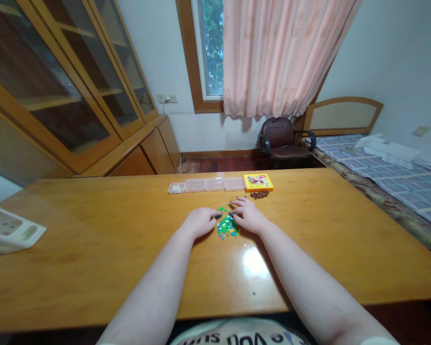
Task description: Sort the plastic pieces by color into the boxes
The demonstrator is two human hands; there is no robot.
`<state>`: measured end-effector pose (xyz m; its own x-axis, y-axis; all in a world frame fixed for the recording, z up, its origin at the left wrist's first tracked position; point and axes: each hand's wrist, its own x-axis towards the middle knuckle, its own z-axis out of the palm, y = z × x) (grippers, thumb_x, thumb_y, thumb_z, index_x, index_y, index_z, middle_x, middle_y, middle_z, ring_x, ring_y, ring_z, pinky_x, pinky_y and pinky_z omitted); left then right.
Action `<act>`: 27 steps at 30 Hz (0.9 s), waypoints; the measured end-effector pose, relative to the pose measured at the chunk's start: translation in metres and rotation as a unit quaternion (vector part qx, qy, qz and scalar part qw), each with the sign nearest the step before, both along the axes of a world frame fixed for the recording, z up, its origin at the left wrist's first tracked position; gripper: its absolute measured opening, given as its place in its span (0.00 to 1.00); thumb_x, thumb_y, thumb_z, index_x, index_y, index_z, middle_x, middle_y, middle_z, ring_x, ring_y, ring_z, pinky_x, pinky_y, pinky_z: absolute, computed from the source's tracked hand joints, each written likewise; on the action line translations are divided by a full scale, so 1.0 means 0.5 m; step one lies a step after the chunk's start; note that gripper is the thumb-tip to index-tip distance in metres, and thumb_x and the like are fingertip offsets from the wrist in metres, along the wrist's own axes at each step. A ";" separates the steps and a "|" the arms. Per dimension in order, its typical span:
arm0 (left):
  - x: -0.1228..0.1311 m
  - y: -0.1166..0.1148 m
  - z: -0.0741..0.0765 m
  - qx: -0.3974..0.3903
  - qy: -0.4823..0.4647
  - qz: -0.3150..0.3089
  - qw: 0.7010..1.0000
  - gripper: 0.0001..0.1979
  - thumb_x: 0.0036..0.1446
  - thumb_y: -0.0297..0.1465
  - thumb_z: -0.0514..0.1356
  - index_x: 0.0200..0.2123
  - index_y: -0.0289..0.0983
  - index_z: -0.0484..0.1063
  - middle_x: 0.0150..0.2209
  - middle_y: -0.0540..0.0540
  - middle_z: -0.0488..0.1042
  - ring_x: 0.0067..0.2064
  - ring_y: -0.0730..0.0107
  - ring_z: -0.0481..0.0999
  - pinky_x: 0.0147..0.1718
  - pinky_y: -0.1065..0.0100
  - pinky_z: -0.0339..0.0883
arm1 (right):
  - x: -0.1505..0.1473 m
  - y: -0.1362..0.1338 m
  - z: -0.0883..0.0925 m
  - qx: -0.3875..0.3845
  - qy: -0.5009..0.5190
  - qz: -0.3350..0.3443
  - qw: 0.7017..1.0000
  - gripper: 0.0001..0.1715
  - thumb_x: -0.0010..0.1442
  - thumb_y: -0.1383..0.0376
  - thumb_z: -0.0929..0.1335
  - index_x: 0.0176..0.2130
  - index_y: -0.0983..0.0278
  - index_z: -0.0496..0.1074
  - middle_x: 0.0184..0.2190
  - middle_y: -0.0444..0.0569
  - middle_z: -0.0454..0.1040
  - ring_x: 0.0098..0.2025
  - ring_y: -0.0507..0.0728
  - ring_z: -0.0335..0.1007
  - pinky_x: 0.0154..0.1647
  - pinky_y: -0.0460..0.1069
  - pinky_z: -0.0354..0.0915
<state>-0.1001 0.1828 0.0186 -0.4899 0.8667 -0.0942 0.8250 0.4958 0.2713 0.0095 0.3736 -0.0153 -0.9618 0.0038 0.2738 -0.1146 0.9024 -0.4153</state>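
A small heap of tiny green, blue, white and yellow building bricks [227, 227] lies on the wooden table [129, 268]. At its left edge is my left hand [200, 222], palm down, index finger stretched toward the bricks and thumb a little apart; no held piece can be made out. My right hand [249, 215] reaches over the heap's right side with its fingers spread, fingertips at the upper edge. A few green bricks [221, 209] lie loose between the two hands, just beyond the heap. Pieces under the fingertips are too small to tell.
Behind the hands stands a row of clear plastic boxes [195, 185], joined by a yellow box [258, 182] at its right end. Small brown pieces [259, 195] lie before that box. A white plastic holder [12, 230] is at the far left. A chair [282, 139] stands beyond the table.
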 end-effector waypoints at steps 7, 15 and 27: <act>-0.009 -0.006 0.001 -0.012 0.014 0.026 0.999 0.19 0.54 0.30 0.51 0.44 0.46 0.77 0.46 0.49 0.77 0.47 0.62 0.75 0.46 0.65 0.66 | 0.001 0.006 0.007 -0.019 0.023 0.031 0.999 0.15 0.56 0.68 0.65 0.40 0.59 0.78 0.49 0.50 0.73 0.57 0.61 0.60 0.59 0.59 0.54; 0.004 -0.005 0.011 0.025 0.003 -0.034 0.999 0.17 0.54 0.30 0.51 0.41 0.44 0.78 0.42 0.50 0.79 0.43 0.66 0.75 0.44 0.69 0.66 | 0.004 -0.011 0.003 -0.008 -0.037 0.030 0.999 0.18 0.56 0.64 0.66 0.47 0.56 0.76 0.58 0.51 0.64 0.62 0.65 0.50 0.61 0.64 0.47; 0.006 0.001 0.003 -0.005 -0.030 -0.051 0.998 0.21 0.52 0.29 0.52 0.47 0.49 0.74 0.47 0.52 0.77 0.47 0.65 0.74 0.45 0.68 0.66 | -0.003 0.003 -0.007 -0.020 -0.005 0.014 1.000 0.16 0.54 0.69 0.65 0.40 0.58 0.78 0.52 0.50 0.70 0.59 0.62 0.56 0.60 0.60 0.52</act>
